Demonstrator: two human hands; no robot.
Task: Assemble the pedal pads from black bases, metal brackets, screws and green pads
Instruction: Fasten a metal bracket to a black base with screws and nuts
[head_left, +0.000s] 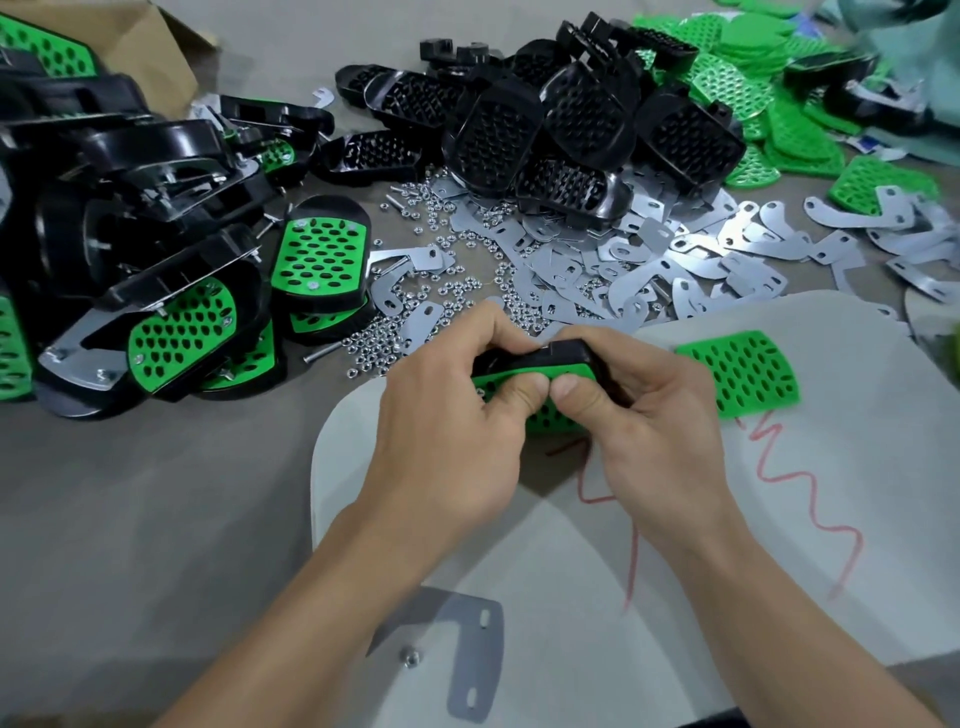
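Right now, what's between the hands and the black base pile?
Head view: loose nuts and flat metal brackets cover the table between the black base pile and the left hand and right hand, which grip one pedal pad.

Left of the white board (545, 571) you have bare table (156, 493) to pass over. Beyond its far edge, nuts (374, 348), metal brackets (623, 260) and black bases (545, 130) block you. Finished pedals (156, 234) crowd its far left. A green pad (743, 374) and a bracket (462, 644) lie on it.
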